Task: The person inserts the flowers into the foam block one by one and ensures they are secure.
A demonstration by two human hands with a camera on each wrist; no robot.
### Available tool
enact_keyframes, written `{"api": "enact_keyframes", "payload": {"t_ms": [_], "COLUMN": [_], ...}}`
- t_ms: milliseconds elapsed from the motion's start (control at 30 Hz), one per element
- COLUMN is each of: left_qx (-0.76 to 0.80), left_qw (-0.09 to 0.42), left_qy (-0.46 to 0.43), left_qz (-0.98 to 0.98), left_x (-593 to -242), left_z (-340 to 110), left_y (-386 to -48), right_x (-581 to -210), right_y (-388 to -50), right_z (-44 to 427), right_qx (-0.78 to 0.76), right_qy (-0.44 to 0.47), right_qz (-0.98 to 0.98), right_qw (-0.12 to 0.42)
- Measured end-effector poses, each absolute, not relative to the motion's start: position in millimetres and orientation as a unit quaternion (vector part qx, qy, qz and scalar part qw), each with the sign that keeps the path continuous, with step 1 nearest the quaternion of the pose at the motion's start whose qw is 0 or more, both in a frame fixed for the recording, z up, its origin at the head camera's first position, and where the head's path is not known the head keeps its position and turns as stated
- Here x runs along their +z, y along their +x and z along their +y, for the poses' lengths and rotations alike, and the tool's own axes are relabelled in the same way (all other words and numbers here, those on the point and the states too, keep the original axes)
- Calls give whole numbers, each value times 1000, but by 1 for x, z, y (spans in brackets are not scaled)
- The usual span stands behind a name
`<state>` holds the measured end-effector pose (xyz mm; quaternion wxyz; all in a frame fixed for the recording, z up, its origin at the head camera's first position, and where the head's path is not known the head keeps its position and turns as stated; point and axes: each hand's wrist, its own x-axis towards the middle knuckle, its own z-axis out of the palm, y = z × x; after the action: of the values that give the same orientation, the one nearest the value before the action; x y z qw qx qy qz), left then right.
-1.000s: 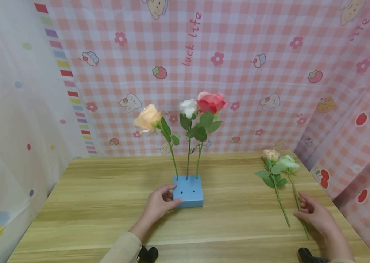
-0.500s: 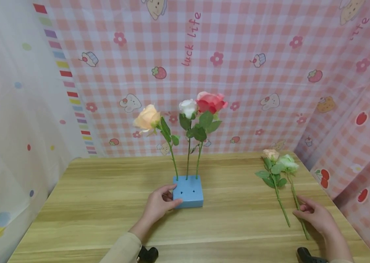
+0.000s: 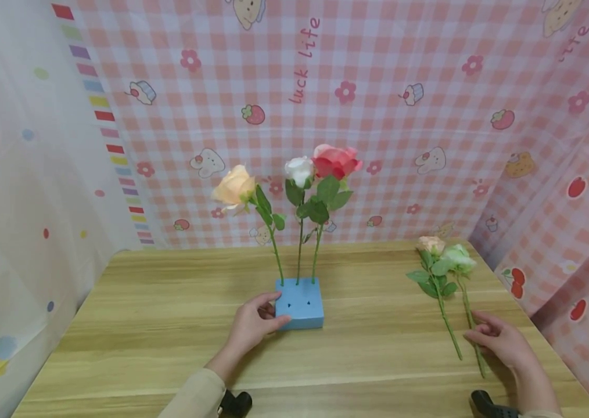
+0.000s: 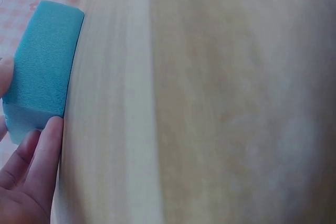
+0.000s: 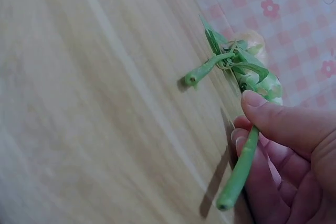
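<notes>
In the head view, my left hand (image 3: 249, 322) grips the left side of a blue foam block (image 3: 300, 316) on the table. The left wrist view shows its fingertips against the end of the block (image 4: 47, 56). Three artificial roses stand in the block's back row: peach (image 3: 235, 187), white (image 3: 300, 172) and red (image 3: 336, 161). Two small holes show in front of them. At the right, my right hand (image 3: 500, 342) pinches the stem of a pale green rose (image 3: 458, 259). In the right wrist view, thumb and fingers hold that stem (image 5: 240, 177) near its lower end.
A second, pale peach rose (image 3: 431, 246) lies just left of the green one, its leaves close to the green bloom. Wood-grain table (image 3: 169, 325) surrounds the block. Behind hangs a pink checked cloth (image 3: 404, 128). Black straps (image 3: 490, 404) sit at both wrists.
My right hand has shifted slightly left, its fingers now closer about the green rose's stem, whose lower end has moved a little left. My left hand and the block stay put.
</notes>
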<state>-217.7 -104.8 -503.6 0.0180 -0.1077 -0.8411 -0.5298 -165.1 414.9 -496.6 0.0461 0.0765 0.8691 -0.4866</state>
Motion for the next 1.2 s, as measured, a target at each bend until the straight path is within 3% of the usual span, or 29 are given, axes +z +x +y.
{"api": "enact_keyframes", "payload": {"t_ms": [500,1000,1200], "left_qx": [-534,-526,-525], "left_qw": [18,15,17], "left_qy": [-108,-105,-105], "left_qz": [-839,-844,-844], "left_x": [-505,-503,-503], "left_z": [-105,-105,-105], "left_y": [-219,-218,-218], "right_x": [-494,-472,-463], "right_y": [-166,-180,-186], "right_z": [406,359,336], "right_qx": [-513,-553,-528], "right_qy": [103,21,4], "right_qz": [852,826,843], "right_qw": [-8,-110,-99]}}
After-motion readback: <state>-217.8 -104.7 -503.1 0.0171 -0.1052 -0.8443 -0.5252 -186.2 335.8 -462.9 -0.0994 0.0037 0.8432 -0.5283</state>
